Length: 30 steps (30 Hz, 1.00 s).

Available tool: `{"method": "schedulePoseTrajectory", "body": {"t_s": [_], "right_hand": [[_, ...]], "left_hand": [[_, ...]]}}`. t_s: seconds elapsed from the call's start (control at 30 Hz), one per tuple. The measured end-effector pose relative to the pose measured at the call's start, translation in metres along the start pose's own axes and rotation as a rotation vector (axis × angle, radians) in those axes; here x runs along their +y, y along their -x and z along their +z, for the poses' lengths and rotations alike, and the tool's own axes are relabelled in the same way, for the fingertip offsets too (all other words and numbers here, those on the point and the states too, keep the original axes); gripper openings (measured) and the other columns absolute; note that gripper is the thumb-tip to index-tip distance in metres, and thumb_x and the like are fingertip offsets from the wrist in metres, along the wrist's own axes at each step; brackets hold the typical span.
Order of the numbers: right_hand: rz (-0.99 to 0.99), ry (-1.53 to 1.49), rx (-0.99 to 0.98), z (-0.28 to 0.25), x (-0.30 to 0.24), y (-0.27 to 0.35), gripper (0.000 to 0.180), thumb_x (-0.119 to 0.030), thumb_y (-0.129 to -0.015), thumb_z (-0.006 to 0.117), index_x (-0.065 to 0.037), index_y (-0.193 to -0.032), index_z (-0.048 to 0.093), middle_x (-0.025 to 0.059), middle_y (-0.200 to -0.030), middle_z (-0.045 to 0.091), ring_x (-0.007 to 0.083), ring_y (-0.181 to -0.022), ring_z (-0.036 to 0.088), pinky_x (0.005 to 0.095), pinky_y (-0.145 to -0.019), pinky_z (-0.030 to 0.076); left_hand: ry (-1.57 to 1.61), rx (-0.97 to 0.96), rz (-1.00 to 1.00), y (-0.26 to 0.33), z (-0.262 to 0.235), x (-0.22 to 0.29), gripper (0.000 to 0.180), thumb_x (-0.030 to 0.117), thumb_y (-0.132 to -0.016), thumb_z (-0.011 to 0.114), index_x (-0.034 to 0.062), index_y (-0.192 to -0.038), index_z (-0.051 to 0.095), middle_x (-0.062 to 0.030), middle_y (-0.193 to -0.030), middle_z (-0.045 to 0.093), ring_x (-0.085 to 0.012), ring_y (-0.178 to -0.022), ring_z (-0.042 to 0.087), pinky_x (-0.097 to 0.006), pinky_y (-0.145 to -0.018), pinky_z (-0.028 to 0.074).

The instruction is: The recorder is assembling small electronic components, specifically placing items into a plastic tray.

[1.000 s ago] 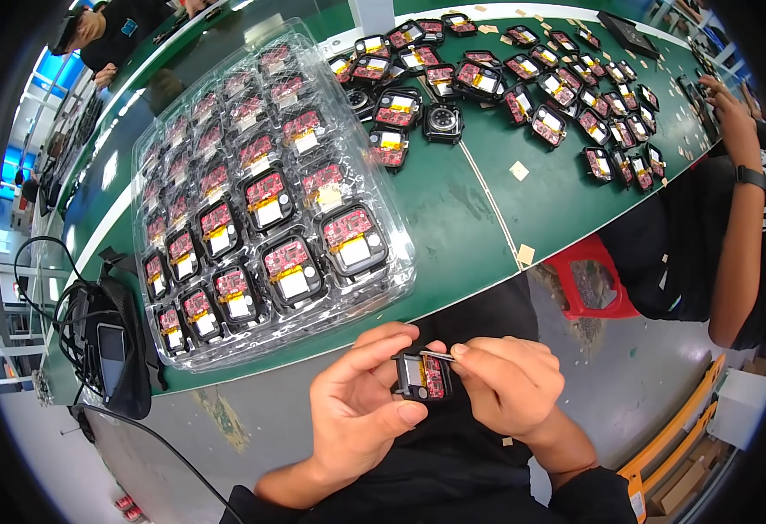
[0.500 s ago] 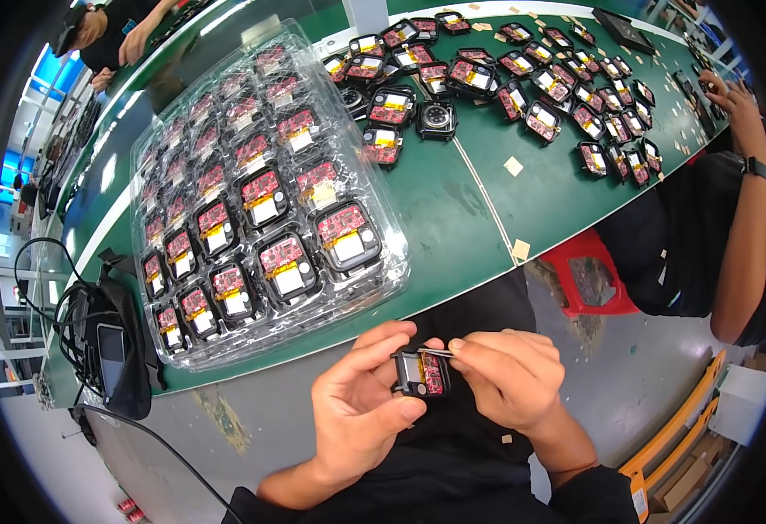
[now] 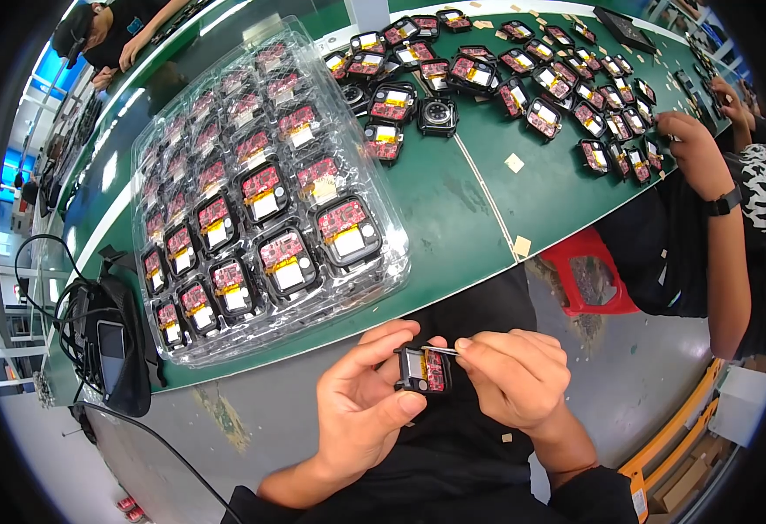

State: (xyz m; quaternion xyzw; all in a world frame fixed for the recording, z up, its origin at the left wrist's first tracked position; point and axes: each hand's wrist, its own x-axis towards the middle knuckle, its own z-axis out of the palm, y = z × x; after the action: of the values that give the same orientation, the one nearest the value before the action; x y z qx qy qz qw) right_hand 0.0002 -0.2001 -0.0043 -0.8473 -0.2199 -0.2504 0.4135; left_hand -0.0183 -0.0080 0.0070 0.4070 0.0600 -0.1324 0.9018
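Note:
Above my lap, my left hand [image 3: 361, 397] is closed on a small black smartwatch case [image 3: 413, 371], its thumb at the lower edge and fingers behind. The open case shows a red circuit board, a yellow strip and a pale block. My right hand [image 3: 523, 375] pinches a thin metal tool [image 3: 440, 350] that looks like tweezers. Its tip lies over the case's upper edge; whether it grips anything is too small to see. Ahead on the table, a clear plastic tray [image 3: 393, 249] carries rows of similar open watch cases [image 3: 346, 231].
Many loose watch cases [image 3: 543, 118] cover the far side of the green table [image 3: 440, 210], among small beige squares [image 3: 513, 163]. A black bag [image 3: 121, 375] with cables sits at the left corner. At right are a red stool [image 3: 566, 271] and a co-worker's arm [image 3: 724, 236]; another person [image 3: 112, 39] works far left.
My hands and the case have shifted only slightly, with the metal tool still at its upper edge. The co-worker at right has moved a hand down toward the loose watch cases.

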Motion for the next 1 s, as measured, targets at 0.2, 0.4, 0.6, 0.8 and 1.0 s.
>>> {"method": "schedulePoseTrajectory", "body": {"t_s": [0.2,0.4,0.6,0.8,1.0], "right_hand": [[0.048,-0.016,0.040,0.008,-0.007,0.004,0.030,0.005,-0.069,0.084,0.002,-0.097,0.074,0.0097,-0.083,0.070,0.0199,-0.059,0.066,0.0279,-0.052,0.052],[0.041,0.012,0.011,0.005,-0.008,0.001,0.030,0.006,-0.069,0.083,0.002,-0.097,0.074,0.0107,-0.083,0.070,0.0205,-0.060,0.067,0.0295,-0.054,0.054],[0.087,-0.171,0.038,-0.009,0.009,-0.021,0.028,0.008,-0.072,0.080,0.001,-0.097,0.072,0.0129,-0.087,0.073,0.0276,-0.068,0.069,0.0356,-0.061,0.057],[0.348,0.322,0.158,-0.013,0.054,-0.068,0.027,-0.007,-0.091,0.074,-0.002,-0.117,0.068,0.0129,-0.102,0.061,0.0305,-0.075,0.066,0.0402,-0.060,0.051],[0.466,0.709,0.108,-0.004,0.079,-0.094,0.039,-0.026,-0.095,0.073,-0.007,-0.128,0.065,0.0134,-0.115,0.058,0.0341,-0.071,0.068,0.0445,-0.060,0.055]], "left_hand": [[0.093,-0.012,0.009,0.001,0.000,-0.002,0.056,-0.005,-0.085,0.079,-0.0069,-0.137,0.057,-0.0213,-0.148,0.048,-0.0403,-0.133,0.056,-0.047,-0.110,0.050],[-0.005,-0.003,0.048,0.000,0.004,-0.001,0.059,0.001,-0.084,0.083,-0.0024,-0.137,0.058,-0.0217,-0.145,0.051,-0.0407,-0.131,0.058,-0.050,-0.106,0.054],[-0.121,-0.045,0.142,0.005,-0.003,0.014,0.062,0.016,-0.078,0.093,0.0012,-0.127,0.058,-0.0244,-0.129,0.059,-0.0399,-0.119,0.066,-0.054,-0.100,0.059],[-0.402,-0.205,0.545,-0.013,0.001,0.057,0.068,-0.004,-0.069,0.090,-0.0019,-0.129,0.057,-0.0222,-0.128,0.054,-0.0434,-0.120,0.064,-0.060,-0.103,0.053],[-1.155,0.147,0.951,-0.065,0.019,0.091,0.038,-0.008,-0.074,0.085,0.0013,-0.105,0.065,-0.0175,-0.128,0.054,-0.0368,-0.119,0.065,-0.047,-0.097,0.058]]}}
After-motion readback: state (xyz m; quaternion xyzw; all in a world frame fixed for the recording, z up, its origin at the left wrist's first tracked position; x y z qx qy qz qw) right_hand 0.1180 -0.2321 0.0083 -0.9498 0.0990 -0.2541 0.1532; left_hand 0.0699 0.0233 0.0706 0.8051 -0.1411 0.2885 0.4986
